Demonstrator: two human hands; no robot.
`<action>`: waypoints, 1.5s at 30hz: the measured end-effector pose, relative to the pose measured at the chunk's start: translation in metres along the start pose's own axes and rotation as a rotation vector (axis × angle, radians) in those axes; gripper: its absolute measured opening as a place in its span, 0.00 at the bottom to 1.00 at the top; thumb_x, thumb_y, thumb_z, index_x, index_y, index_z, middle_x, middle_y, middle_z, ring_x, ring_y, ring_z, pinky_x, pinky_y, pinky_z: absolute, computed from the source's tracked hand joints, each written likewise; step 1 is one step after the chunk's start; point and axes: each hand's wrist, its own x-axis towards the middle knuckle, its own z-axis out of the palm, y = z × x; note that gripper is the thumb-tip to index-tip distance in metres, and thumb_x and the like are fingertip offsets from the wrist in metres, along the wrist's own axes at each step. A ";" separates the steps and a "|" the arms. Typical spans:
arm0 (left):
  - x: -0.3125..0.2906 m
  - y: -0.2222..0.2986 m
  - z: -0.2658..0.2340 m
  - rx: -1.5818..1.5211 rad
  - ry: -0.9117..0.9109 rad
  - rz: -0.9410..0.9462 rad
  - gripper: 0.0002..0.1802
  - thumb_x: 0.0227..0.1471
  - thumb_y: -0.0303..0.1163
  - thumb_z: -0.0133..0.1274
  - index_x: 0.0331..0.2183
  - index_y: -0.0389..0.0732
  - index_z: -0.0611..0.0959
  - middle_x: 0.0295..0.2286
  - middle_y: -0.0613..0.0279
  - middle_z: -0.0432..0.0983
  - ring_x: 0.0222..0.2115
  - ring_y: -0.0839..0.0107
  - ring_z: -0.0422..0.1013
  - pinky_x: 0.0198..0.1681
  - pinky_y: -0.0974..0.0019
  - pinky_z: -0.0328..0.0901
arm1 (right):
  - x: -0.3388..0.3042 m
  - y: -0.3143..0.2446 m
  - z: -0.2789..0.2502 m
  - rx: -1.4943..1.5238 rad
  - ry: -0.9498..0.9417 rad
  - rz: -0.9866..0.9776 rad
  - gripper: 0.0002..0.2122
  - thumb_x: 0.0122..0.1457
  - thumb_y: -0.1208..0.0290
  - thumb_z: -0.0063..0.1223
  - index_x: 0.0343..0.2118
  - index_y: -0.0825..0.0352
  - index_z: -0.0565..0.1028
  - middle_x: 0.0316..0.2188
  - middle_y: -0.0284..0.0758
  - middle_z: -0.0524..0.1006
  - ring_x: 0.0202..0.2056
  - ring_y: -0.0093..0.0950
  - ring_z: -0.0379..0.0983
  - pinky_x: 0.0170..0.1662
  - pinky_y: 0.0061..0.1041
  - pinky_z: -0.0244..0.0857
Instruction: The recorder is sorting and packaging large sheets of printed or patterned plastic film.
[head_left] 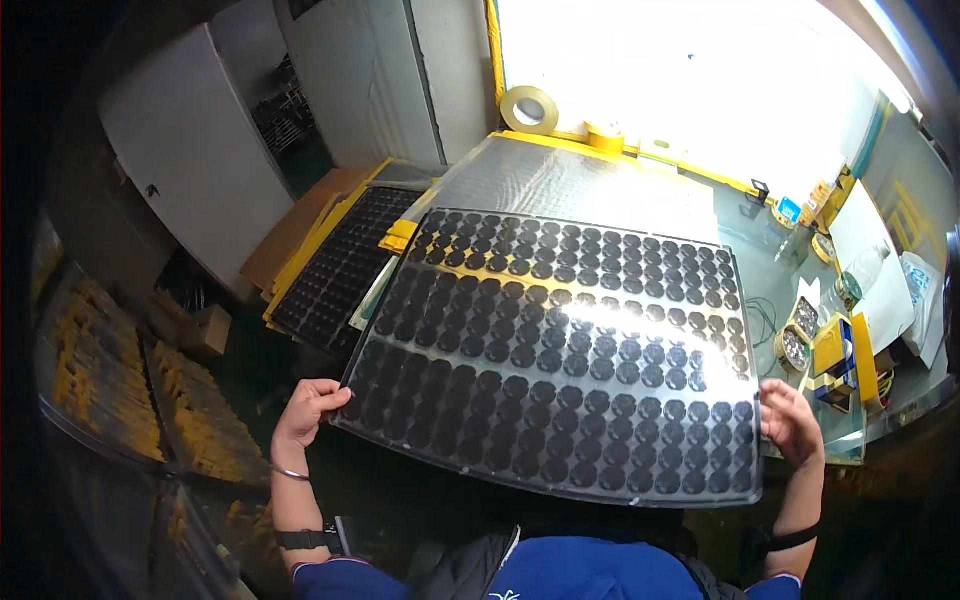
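In front of me I hold a large, glossy, see-through sheet (497, 389) covered with rows of dark round patches. It tilts a little, its right end lower at the near edge, and light glares off its right part. My left hand (314, 405) pinches the near left corner between thumb and fingers. At the right edge my right hand (791, 418) grips the sheet, some of its fingers hidden behind it. Beyond the sheet, a silvery translucent panel (590, 185) with a yellow edge lies on the table, partly covered by what I hold.
A stack with a similar dark-dotted panel (345, 265) sits at the left. Tape rolls (530, 110) stand below a bright white panel (690, 80). On the glass table (745, 225) are a clear bottle (862, 272), round containers (793, 350) and a yellow-blue box (834, 350). Yellow-stained boards (105, 370) lean left.
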 end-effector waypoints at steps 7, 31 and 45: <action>0.022 0.026 0.001 0.332 -0.218 -0.204 0.13 0.46 0.36 0.55 0.19 0.37 0.77 0.15 0.70 0.69 0.15 0.84 0.63 0.18 0.77 0.61 | 0.047 0.001 0.005 -0.186 0.081 -0.041 0.15 0.55 0.69 0.48 0.43 0.72 0.65 0.30 0.32 0.74 0.25 0.18 0.71 0.26 0.16 0.70; 0.162 0.078 0.044 0.035 0.069 0.374 0.11 0.47 0.33 0.52 0.33 0.37 0.78 0.27 0.68 0.73 0.28 0.80 0.67 0.30 0.75 0.59 | 0.050 0.027 -0.004 -0.277 0.246 -0.201 0.09 0.55 0.66 0.48 0.36 0.65 0.70 0.27 0.27 0.71 0.26 0.16 0.67 0.25 0.18 0.68; 0.022 0.004 0.043 -0.235 0.092 -0.013 0.27 0.50 0.54 0.44 0.37 0.38 0.73 0.30 0.63 0.74 0.28 0.78 0.71 0.26 0.76 0.65 | 0.055 0.026 -0.007 -0.043 0.113 -0.108 0.10 0.55 0.69 0.49 0.37 0.67 0.70 0.29 0.28 0.71 0.29 0.17 0.70 0.29 0.25 0.74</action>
